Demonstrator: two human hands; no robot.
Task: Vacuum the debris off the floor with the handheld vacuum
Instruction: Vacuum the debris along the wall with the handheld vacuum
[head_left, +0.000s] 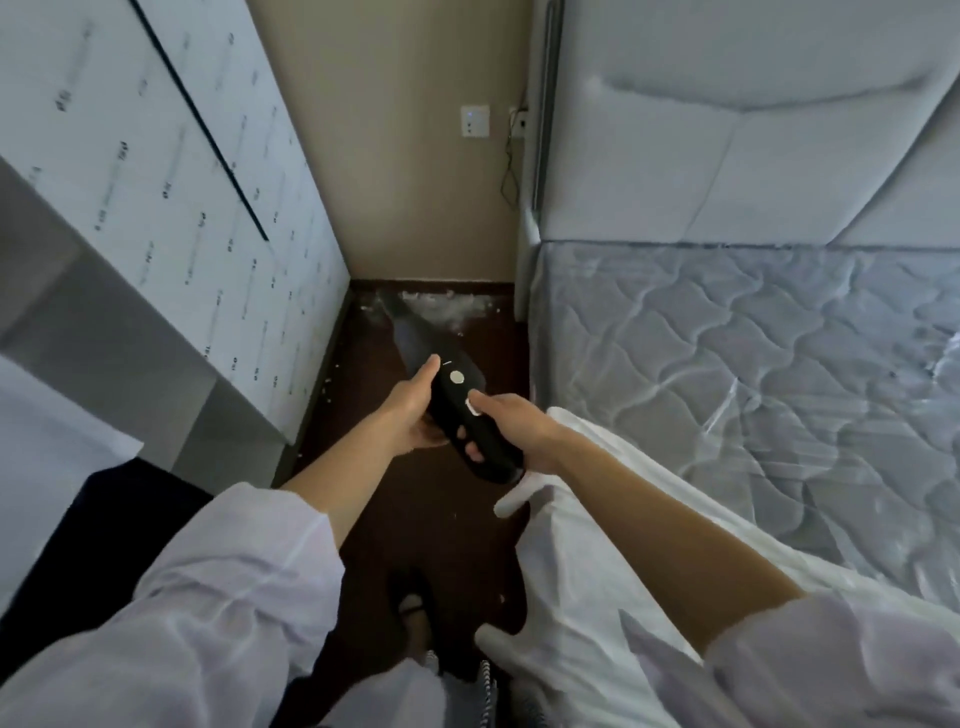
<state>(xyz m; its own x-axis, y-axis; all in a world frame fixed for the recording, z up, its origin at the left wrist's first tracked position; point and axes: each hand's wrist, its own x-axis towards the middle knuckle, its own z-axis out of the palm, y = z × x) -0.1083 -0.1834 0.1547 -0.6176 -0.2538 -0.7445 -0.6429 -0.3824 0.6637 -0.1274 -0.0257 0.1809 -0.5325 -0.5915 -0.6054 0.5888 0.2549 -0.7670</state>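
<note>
Filling the right half of the frame is the grey quilted mattress wrapped in clear plastic film (753, 364), with the pale padded upholstered headboard (727, 130) standing above it at the upper right. Across the upper left runs the tall white cabinet face covered in printed protective film (182, 182), split by a thin dark diagonal seam. Between them, at the top centre, you see the beige wall (405, 156) with a small white wall socket (475, 120) and a thin dark cable (511, 161) hanging just beside the headboard's edge. Down the middle runs the narrow strip of dark brown floor (415, 519), and at its far end, against the wall, lies the patch of white fluffy debris (447, 306), with a few loose crumbs along the cabinet's base. Your white-sleeved arms reach in from the bottom corners to the centre of the frame, where you hold the black handheld vacuum (457, 410), its tapered nozzle pointing up and away into the debris patch. Your left hand (410, 415) cups the body from the left side, thumb stretched along its top edge. Your right hand (519, 431) grips the rear handle, fingers curled underneath and thumb resting by the white switch on top.
</note>
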